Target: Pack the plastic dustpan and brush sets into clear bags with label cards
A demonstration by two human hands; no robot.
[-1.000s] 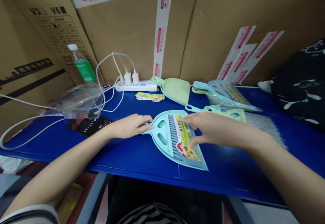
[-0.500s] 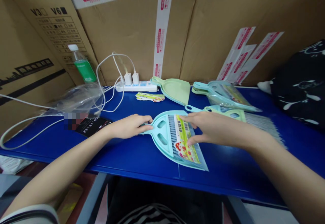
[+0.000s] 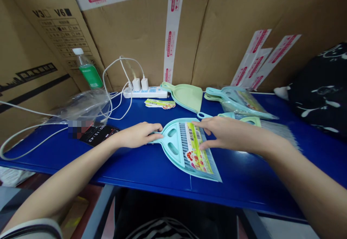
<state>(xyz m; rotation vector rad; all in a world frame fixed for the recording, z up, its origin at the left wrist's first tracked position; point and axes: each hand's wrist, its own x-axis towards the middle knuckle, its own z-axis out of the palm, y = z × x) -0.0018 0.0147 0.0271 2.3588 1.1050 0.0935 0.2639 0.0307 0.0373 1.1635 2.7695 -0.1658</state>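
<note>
One card (image 3: 197, 150) slid slightly; left fingers (image 3: 155, 127) clamp one dustpan (image 3: 172, 160), right fingers (image 3: 209, 144) apart.

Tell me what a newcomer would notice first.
Probably the pale blue dustpan at the front of the blue table, with a brush and a yellow card lying on it. The left hand holds its narrow end; the right hand touches the card. A green-labelled bottle stands out at back left.

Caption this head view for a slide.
Left hand holds a pale-blue dustpan by its handle; right hand touches the label card on its brush.
</note>
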